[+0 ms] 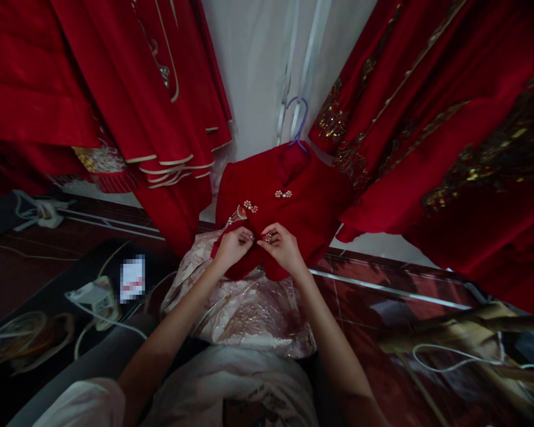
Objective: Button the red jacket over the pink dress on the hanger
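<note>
Btwn L hand (232,245), R hand (286,249) fingers (273,232): red jacket (293,204) clasp (267,238), pinched

Dim indoor view. Light is falling mainly on white wall (253,71) at top centre & red jacket (302,201) below it, fading twd edges. Glossy floor tiles (382,296) are reflecting faintly. Wide-angle lens is bending frame edges; lower corners are sinking into shadow.

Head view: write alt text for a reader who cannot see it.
The left hand and right hand pinch the front of a red jacket on a hanger, at a clasp. More red robes hang around it; a pale skirt lies below.
</note>
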The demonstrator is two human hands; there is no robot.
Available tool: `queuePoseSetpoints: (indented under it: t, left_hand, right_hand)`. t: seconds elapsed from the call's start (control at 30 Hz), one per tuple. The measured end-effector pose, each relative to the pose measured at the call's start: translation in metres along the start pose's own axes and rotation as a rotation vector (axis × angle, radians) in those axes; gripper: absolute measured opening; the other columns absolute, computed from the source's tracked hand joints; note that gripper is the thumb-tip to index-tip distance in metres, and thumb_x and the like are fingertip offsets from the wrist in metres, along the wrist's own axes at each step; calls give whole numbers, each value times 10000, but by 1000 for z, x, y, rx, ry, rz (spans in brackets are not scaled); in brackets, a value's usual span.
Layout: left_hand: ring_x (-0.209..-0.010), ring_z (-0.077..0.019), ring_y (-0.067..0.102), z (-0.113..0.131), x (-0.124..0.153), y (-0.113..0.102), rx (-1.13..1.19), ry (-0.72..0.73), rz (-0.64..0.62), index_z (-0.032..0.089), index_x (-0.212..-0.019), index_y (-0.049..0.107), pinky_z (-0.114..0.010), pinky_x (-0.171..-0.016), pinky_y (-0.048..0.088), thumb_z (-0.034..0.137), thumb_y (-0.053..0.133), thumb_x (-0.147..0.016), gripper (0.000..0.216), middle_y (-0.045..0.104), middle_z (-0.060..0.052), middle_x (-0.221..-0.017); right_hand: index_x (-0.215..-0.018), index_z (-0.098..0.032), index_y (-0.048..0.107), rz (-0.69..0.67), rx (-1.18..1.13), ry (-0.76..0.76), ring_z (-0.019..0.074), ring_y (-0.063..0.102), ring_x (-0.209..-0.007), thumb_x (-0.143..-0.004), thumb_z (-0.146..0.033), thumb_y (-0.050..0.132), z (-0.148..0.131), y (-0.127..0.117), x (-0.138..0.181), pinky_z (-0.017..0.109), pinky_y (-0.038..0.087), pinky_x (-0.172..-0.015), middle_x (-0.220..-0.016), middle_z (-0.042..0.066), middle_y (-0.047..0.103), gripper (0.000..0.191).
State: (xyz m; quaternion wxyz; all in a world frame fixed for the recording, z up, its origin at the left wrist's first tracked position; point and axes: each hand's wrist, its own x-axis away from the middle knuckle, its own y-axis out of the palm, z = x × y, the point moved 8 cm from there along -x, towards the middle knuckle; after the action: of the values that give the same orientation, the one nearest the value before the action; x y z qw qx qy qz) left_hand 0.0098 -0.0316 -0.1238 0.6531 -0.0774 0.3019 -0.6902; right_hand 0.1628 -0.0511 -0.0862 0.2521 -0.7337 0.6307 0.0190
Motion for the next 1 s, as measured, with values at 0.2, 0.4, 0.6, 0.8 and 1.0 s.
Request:
queuePoseSetpoints:
  t: [0.2,0.4,0.6,0.8,1.0]
  left_hand:
    - [-717,-139,673,-24,-2,2,368,-131,45,128,-821,675,-296,-775,545,145,686,-655,167,718,-47,-769]
    - [-734,-158,688,-26,1,7,450,-173,21,120,-817,698,-322,-802,554,222,751,-626,224,739,-72,-807]
    - [-722,-169,692,-36,2,7,376,-163,101,128,-811,718,-322,-771,558,199,722,-644,182,743,-75,-807]
    - [-735,-163,685,-29,2,3,240,-69,60,155,-832,728,-311,-762,547,218,674,-713,145,740,-63,-826]
    - [-659,-85,604,-24,6,-2,255,-67,102,166,-969,579,-201,-587,499,136,700,-647,345,633,-9,-878]
  right_hand:
    - [-1023,-194,652,-1,15,-9,114,644,-794,-867,-223,513,31,21,-2,250,576,-715,-1032,61,599,211]
    - [-1006,-199,679,89,47,-37,128,650,-810,-871,-211,530,27,20,0,245,570,-727,-1006,53,629,201]
    - [-992,-210,669,141,181,-41,143,639,-815,-899,-231,497,20,24,6,259,555,-736,-1008,49,641,197]
    - [-1000,-231,644,182,260,-23,131,621,-762,-916,-263,473,21,27,11,249,529,-691,-1002,36,627,193]
    - [-972,-200,636,203,183,-13,82,519,-574,-832,-310,601,16,13,3,225,478,-584,-900,25,563,181]
